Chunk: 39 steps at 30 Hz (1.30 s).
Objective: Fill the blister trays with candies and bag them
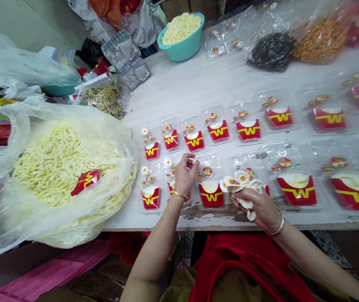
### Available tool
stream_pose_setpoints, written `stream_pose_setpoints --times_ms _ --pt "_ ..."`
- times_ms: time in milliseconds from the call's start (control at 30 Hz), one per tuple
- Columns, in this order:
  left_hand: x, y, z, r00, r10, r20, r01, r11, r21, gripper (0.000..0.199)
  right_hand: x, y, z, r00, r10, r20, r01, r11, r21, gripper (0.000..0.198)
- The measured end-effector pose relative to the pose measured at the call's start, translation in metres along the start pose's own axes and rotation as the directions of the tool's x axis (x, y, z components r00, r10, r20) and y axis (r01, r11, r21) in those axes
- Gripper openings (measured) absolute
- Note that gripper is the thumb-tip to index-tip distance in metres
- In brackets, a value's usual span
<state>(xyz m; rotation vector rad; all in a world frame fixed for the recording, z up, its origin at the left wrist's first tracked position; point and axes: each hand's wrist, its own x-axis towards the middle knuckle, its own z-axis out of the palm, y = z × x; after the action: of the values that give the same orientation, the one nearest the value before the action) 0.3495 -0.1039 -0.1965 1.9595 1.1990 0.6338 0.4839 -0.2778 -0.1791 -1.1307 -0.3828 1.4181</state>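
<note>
Thumb and forefinger of the left hand (183,175) look pinched together on a toy egg (196,160), just beyond and slightly left of the middle fry box (210,200), over the upper left corner of that box's clear tray (213,160). The right hand (258,206), to the right of the middle fry box, curls its fingers firmly round a bunch of eggs (241,178). Placing seems the step in hand: a light pinch at the rim, yolk up and the egg laid flat, should serve best, with the bunch held loosely enough to free single pieces.

The pinched egg is mostly hidden, so its facing cannot be told; such round, flat pieces have little long axis. In the bunch, several yolks face up, and one white flap hangs toward the table's near edge. The middle fry box lies lengthwise left to right, its scooped top pointing away from the person; a small pizza (207,171) sits just beyond it.
</note>
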Motion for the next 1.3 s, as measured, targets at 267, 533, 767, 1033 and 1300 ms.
stream_pose_setpoints --times_ms 267,533,767,1033,1300 --pt "0.003 0.007 0.016 1.0 0.01 -0.017 -0.003 0.919 0.395 0.011 0.001 -0.008 -0.002 0.999 0.025 -0.027 -0.023 0.996 0.083 0.014" --pt "0.005 0.01 0.016 0.998 0.062 -0.01 -0.045 0.823 0.566 0.027 0.001 -0.008 -0.005 1.0 0.005 -0.012 -0.004 0.992 0.129 0.014" --pt "-0.024 0.058 0.003 0.891 0.098 0.444 -0.008 0.98 -0.201 0.027 -0.001 -0.01 -0.014 1.0 -0.006 0.019 0.004 0.992 0.123 0.016" --pt "-0.036 0.084 0.028 0.846 -0.002 0.533 0.292 0.839 -0.46 0.023 -0.01 -0.011 -0.036 0.98 -0.069 -0.188 0.085 0.993 0.082 0.011" --pt "0.014 0.077 0.074 0.935 0.029 0.353 -0.025 1.0 -0.015 0.014 -0.033 -0.026 -0.073 0.936 -0.034 -0.351 0.087 0.987 0.136 0.011"
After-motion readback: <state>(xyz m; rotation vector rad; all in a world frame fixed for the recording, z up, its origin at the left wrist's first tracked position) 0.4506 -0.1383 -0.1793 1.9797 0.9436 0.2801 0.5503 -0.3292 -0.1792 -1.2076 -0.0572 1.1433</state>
